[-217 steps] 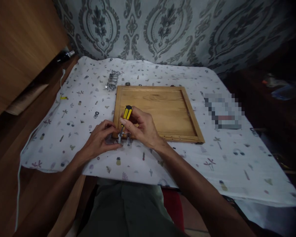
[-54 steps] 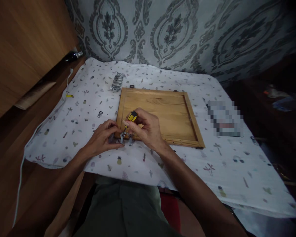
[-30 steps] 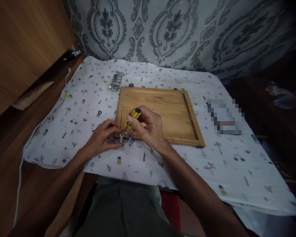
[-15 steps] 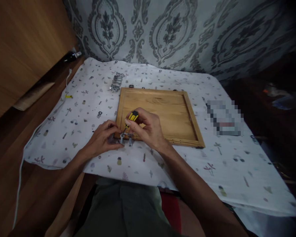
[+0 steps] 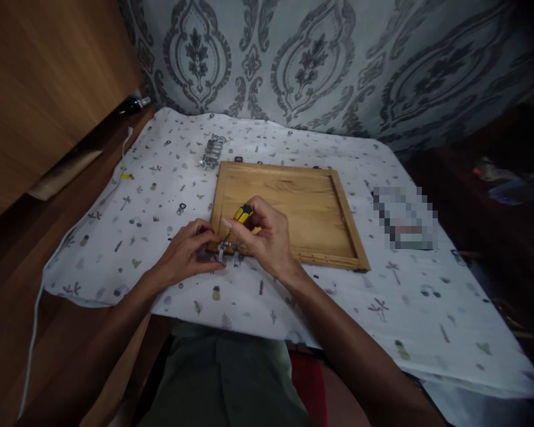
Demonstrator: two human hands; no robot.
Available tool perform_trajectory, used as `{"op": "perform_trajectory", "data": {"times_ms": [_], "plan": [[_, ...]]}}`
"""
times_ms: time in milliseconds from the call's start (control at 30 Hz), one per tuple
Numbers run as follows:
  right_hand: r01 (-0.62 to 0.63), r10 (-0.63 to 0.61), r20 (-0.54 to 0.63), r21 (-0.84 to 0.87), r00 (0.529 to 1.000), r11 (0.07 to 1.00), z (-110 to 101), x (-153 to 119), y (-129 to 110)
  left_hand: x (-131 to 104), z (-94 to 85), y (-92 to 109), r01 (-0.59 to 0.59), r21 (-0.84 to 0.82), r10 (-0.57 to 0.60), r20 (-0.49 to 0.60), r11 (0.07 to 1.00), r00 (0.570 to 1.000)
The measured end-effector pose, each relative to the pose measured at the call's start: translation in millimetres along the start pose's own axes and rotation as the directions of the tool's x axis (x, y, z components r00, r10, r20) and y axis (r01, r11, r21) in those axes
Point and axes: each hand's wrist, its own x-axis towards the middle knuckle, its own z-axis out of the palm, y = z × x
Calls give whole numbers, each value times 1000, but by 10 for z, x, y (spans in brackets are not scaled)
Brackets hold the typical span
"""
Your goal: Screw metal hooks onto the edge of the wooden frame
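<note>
A yellow-and-black screwdriver [image 5: 242, 214] is pinched in my right hand [image 5: 270, 240], tilted with its shaft pointing down and left. Its tip meets a small metal bracket [image 5: 235, 256] at the near left corner of a framed wooden panel [image 5: 360, 252]. Two legs of the bracket stick out past the panel's near edge. My left hand [image 5: 182, 252] steadies that corner, its fingertips on the frame and its thumb tip against the bracket's left leg. Whatever screw lies under the tip is too small to make out.
Several metal fittings [image 5: 212, 150] lie in a cluster beyond the panel's far left corner. A blurred-out flat object [image 5: 404, 219] rests to the right on the patterned cloth [image 5: 338, 314]. A white cable [image 5: 56, 261] runs down the left side; a patterned curtain [image 5: 253, 59] hangs behind.
The screwdriver handle has turned and leans slightly more to the right, with the right-hand fingers shifted on it. The whole view has moved slightly; the left hand keeps its place at the bracket.
</note>
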Motion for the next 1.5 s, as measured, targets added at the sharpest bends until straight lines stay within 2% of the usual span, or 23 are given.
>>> {"op": "perform_trajectory", "data": {"times_ms": [100, 200, 333, 533, 733, 933, 1000, 1133, 1200, 1500], "plan": [[-76, 58, 150, 121, 987, 990, -82, 38, -24, 1, -9, 7, 0, 1, 0, 4, 1000, 1000], [-171, 106, 307, 195, 946, 966, -192, 81, -36, 6, -21, 14, 2, -2, -2, 23, 1000, 1000], [-256, 142, 393, 254, 909, 933, -264, 102, -23, 5, -21, 7, 3, 1, -3, 17, 1000, 1000], [-188, 113, 296, 237, 948, 953, -199, 77, 15, -7, -7, -9, 8, 12, -8, 7, 1000, 1000], [-75, 60, 190, 74, 980, 994, -155, 39, 34, -5, 5, -19, -11, 17, 11, 0, 1000, 1000], [-60, 46, 180, 70, 983, 996, -126, 21, 29, -4, 7, -19, -20, 6, 20, -1, 1000, 1000], [-51, 38, 129, 96, 991, 994, -129, 16, 7, -3, -1, -15, -16, 9, 16, 7, 1000, 1000], [-32, 45, -61, 198, 997, 980, -157, 23, -58, -2, -18, -3, -27, 8, 26, 18, 1000, 999], [-23, 46, -100, 223, 994, 975, -168, 34, -80, -2, -24, 3, -30, 5, 30, 17, 1000, 999], [-4, 1, 48, 78, 999, 997, -123, 23, -6, -1, -28, 18, -11, 8, 11, 21, 1000, 1000]]}}
